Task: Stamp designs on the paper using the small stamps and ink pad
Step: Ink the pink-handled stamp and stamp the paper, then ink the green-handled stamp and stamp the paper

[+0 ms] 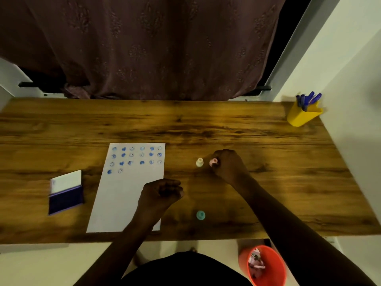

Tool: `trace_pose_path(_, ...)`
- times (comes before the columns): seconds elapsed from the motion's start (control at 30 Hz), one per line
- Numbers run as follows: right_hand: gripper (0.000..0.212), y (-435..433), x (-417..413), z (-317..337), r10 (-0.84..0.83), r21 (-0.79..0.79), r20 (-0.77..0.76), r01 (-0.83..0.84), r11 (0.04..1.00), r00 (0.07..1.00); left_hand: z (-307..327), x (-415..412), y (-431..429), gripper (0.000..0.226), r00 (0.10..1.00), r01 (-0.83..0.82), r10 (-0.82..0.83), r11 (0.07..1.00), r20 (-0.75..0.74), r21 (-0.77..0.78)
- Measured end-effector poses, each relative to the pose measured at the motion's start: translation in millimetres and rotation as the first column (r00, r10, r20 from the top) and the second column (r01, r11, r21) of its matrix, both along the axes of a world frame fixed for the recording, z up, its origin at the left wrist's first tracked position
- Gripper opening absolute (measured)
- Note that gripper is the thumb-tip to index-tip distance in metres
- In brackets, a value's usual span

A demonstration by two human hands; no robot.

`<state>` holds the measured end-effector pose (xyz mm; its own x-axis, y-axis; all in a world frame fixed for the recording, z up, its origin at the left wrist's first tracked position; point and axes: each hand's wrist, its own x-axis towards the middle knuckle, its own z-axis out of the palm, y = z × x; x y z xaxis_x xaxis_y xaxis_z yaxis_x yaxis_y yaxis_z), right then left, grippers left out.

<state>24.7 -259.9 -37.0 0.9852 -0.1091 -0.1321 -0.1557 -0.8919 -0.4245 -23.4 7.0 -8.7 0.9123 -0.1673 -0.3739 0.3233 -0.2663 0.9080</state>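
Wooden table (226, 129) carries paper (123, 195), ink pad (65, 193), stamps (199, 162), pen cup (303, 115).

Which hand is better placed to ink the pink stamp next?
Right. The right hand has its fingers on the pink stamp beside the paper. The left hand is curled on the paper's edge, nearer the ink pad but apparently empty.

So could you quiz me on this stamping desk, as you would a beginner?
1. True or false: the right hand is at the pink stamp.
2. How many stamps stand on the desk untouched?
3. Which side of the paper is the ink pad on: A left, B right?

Key: 1 true. 2 two, the cream stamp and the green stamp. 3 A.
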Motion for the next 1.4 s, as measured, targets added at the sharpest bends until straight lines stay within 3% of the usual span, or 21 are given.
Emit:
trace_pose_path(0.3,0.028,0.4,2.0,-2.4,0.031,-0.030,-0.049,-0.033,0.999,0.998,0.7,-5.0,1.4,0.025,1.000,-0.005,0.005,1.000,0.012,-0.002)
trace_pose_path(0.4,0.041,1.4,-4.2,6.9,0.003,-0.026,-0.029,-0.004,1.000,1.000,0.4,-4.4,4.8,0.024,1.000,-0.006,0.006,1.000,0.024,-0.009)
trace_pose_path(0.53,0.032,7.7,-31.7,21.9,-0.062,0.098,0.005,0.061,0.993,0.998,-2.6,-3.2,8.8,0.025,0.999,-0.016,0.017,1.000,0.037,-0.016)
trace_pose_path(0.63,0.023,24.5,-66.9,28.0,0.026,0.172,-0.065,-0.014,0.985,0.998,-5.3,-2.8,11.0,0.024,1.000,0.003,-0.003,1.000,0.031,-0.007)
trace_pose_path(0.73,0.031,43.2,-94.3,27.1,0.114,0.216,-0.128,-0.085,0.973,0.985,-7.6,-2.7,12.1,0.024,0.999,0.029,-0.029,1.000,0.024,0.001)
trace_pose_path(0.97,0.058,70.2,-117.3,18.5,0.194,0.008,-0.187,-0.196,0.981,0.963,-14.1,-4.9,11.4,0.024,0.996,0.090,-0.091,0.996,0.022,0.014)
trace_pose_path(1.17,0.035,78.7,-120.5,20.2,0.210,-0.041,-0.146,-0.218,0.975,0.967,-18.0,-10.9,17.2,0.031,0.991,0.135,-0.135,0.991,0.003,-0.016)
trace_pose_path(1.27,0.027,83.6,-116.7,27.3,0.113,0.040,-0.151,-0.109,0.993,0.982,-17.8,-12.9,25.0,0.029,0.986,0.162,-0.163,0.986,-0.028,-0.042)
trace_pose_path(1.4,0.019,97.7,-101.9,42.1,-0.005,0.308,-0.070,0.027,0.951,0.998,-14.8,-15.4,41.3,0.032,0.982,0.176,-0.182,0.978,-0.043,-0.109)
